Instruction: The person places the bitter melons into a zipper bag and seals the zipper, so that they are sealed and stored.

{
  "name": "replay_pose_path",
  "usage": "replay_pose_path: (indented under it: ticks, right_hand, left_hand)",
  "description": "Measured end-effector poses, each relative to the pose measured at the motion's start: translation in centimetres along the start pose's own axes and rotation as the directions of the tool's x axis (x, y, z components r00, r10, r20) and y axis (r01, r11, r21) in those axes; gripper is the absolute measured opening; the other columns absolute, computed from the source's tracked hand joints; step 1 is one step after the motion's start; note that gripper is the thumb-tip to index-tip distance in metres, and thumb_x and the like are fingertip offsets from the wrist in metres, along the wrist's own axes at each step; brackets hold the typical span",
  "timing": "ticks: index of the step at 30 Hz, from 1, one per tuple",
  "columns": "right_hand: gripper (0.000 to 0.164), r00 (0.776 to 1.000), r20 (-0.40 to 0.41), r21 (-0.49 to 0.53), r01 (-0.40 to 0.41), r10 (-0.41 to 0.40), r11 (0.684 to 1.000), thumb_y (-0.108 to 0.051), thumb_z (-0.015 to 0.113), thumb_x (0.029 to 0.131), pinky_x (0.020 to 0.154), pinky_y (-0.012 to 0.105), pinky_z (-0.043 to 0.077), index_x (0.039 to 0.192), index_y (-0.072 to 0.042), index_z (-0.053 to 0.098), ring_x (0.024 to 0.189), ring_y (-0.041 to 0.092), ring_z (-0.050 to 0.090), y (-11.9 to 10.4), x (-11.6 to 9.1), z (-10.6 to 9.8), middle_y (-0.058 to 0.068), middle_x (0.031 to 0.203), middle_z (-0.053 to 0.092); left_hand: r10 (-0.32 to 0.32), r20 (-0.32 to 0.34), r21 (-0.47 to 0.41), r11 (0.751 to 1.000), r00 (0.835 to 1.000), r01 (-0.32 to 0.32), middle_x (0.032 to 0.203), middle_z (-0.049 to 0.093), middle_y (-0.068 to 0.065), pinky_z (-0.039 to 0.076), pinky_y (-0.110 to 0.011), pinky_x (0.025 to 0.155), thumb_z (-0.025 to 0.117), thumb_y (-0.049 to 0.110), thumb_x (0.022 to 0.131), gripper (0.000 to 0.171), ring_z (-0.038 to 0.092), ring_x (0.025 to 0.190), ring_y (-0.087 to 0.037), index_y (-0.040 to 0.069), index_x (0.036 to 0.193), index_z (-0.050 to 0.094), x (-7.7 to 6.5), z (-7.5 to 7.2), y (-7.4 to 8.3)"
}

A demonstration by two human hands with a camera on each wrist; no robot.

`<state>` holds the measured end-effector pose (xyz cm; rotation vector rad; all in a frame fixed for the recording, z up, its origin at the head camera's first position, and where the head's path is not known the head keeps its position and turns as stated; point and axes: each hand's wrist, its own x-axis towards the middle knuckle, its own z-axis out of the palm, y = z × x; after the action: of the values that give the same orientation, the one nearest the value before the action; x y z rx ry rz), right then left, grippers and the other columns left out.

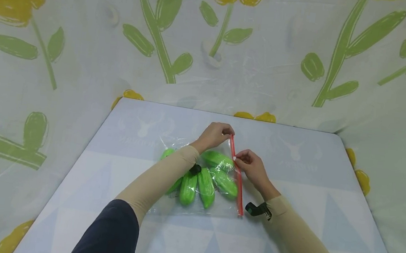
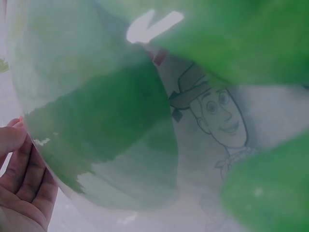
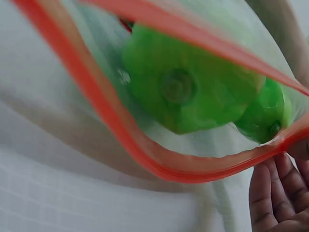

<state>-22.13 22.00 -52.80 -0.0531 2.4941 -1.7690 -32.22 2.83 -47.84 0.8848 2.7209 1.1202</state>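
A clear zip bag (image 1: 222, 210) lies flat on the table with its red zip strip (image 1: 239, 190) on the right side. Several plump, bright green cucumber-like vegetables (image 1: 188, 189) fill it. At the strip's far end, my left hand (image 1: 218, 133) pinches the corner; the left forearm crosses over the bag and hides part of it. My right hand (image 1: 252, 167) pinches the strip lower down, at a small white slider (image 1: 234, 158). In the right wrist view the bag's red-edged mouth (image 3: 188, 175) gapes, with green vegetables (image 3: 193, 92) inside.
The pale table (image 1: 106, 199) carries faint deer and triangle prints. A cartoon cowboy picture (image 2: 224, 118) shows between the vegetables in the left wrist view. Behind the table hangs a flower-patterned curtain (image 1: 261, 66). A dark wrist camera (image 1: 258, 210) sits by the right wrist.
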Motion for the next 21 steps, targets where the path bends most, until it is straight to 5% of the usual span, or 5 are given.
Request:
replay_pose_path:
  ticks: [21]
  right_hand:
    - [0.02,0.998,0.033,-0.01,-0.052,0.053,0.999,-0.01,0.065,0.098,0.084,0.026,0.053,0.114,0.001,0.06,0.099,0.021,0.063,0.0,-2.5,0.3,0.012,0.108,0.067]
  left_hand:
    - [0.001,-0.007,0.014,1.0,1.0,-0.001,0.11,0.074,-0.003,0.054,-0.029,0.092,0.064,0.014,0.102,0.016,0.067,0.106,-0.017,0.01,0.114,0.074,0.0,-0.3,-0.3]
